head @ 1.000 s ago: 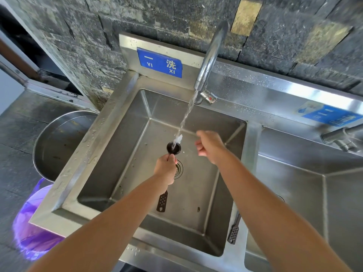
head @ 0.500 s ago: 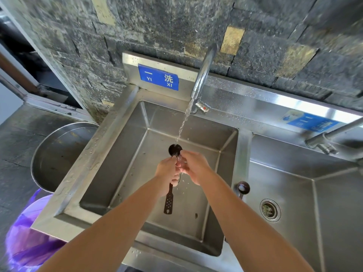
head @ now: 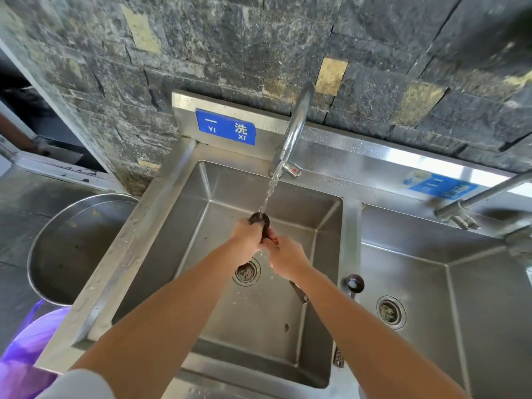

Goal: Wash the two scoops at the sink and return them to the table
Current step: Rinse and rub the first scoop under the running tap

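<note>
A person stands at a double stainless-steel sink [head: 129, 254] set against a dark stone wall [head: 259, 38], with both bare forearms reaching out over the left basin. The left hand [head: 247, 237] has its fingers curled round a dark scoop [head: 260, 218] just below its round bowl. The right hand [head: 288, 257] grips the same scoop's handle further down, and the two hands touch each other. The perforated end of the handle pokes out beneath the right wrist. The scoop's bowl is held in a thin stream of water [head: 270, 191] falling from a curved chrome faucet [head: 296, 125], above the basin's round drain [head: 247, 272]. A second scoop [head: 354, 283] lies on the steel divider between the two basins. Its bowl points towards the wall, and its handle runs back towards the person, mostly hidden behind the right forearm. The right basin has its own drain [head: 391, 312] and a second tap [head: 472, 203] above it. A blue sign [head: 225, 126] with white characters and the letters YI XI is fixed to the splashback behind the left basin. Another blue label [head: 440, 185], blurred, sits further right. To the left of the sink stands a large round steel tub [head: 72, 249], with a purple plastic bag [head: 26, 355] nearer the person.
</note>
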{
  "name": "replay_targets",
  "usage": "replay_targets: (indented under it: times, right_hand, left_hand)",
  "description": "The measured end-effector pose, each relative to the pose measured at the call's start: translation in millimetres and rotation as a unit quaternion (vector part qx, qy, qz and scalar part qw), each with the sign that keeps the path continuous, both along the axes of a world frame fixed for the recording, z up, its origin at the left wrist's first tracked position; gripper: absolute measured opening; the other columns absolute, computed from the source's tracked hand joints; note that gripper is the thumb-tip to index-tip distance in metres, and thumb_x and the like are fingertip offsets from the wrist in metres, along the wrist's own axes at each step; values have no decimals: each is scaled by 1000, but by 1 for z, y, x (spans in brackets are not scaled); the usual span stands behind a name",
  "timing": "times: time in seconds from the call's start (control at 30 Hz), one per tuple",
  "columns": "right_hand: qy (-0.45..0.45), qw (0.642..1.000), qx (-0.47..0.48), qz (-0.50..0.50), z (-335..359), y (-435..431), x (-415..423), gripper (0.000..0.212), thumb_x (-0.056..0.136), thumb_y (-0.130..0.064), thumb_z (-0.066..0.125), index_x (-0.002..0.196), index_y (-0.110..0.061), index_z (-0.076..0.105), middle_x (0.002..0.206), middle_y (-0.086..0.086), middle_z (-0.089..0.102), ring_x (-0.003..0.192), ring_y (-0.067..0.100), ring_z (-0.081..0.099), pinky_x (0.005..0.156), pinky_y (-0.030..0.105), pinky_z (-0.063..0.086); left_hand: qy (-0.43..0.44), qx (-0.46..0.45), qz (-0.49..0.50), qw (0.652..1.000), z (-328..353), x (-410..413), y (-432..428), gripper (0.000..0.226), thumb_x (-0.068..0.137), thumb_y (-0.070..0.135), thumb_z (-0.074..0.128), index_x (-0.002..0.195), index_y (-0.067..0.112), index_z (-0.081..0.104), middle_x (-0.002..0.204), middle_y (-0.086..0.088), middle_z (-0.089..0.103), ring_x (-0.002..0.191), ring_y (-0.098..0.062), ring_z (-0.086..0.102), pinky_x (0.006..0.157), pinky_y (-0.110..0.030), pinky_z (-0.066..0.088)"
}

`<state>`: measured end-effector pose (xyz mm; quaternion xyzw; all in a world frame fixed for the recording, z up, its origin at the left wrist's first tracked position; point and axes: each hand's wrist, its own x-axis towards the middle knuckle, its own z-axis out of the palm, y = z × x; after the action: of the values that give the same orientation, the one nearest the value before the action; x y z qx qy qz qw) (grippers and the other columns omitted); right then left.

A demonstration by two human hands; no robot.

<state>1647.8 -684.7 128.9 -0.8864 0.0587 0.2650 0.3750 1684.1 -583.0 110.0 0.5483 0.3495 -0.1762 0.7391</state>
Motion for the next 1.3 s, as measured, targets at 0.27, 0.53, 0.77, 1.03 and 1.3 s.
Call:
replay_targets:
  times: [0.27,0.53,0.77,1.03,1.3]
  right_hand:
    - [-105,955,-189,205,22,-14,39,47,107,-37,29,101,-6,63,83,9,58,69,24,49,63,29,36]
    - [-154,921,-260,247,44,-29,49,38,105,-44,32,85,-19,53,78,3,53,72,24,54,66,35,43]
    - [-167,900,-260,308,58,-42,59,36,104,-43,36,90,-20,61,74,1,52,72,22,55,69,34,47]
    - [-202,840,-290,411,86,-47,85,36,102,-43,40,91,-20,65,67,-6,51,71,18,58,53,28,33]
    - [-222,799,-295,474,94,-31,91,32,102,-40,44,111,-23,69,86,-3,65,74,17,48,64,31,37]
  left_hand:
    - [22,89,-87,992,18,32,14,21,98,-4,35,114,-1,49,89,-22,64,51,-19,62,38,-24,50]
    - [74,-102,-186,974,24,30,37,29,101,3,33,122,-1,53,66,-6,55,43,-6,23,35,-16,19]
    - [70,-49,-286,954,30,30,38,19,102,5,31,97,4,50,54,-1,50,41,-6,22,35,-18,18]
    - [51,93,-443,890,51,43,43,16,101,6,35,106,3,50,62,-4,48,46,-8,29,41,-21,17]
    - [-23,387,-582,715,62,56,45,17,98,19,51,105,6,58,78,-5,61,61,-17,54,60,-29,48]
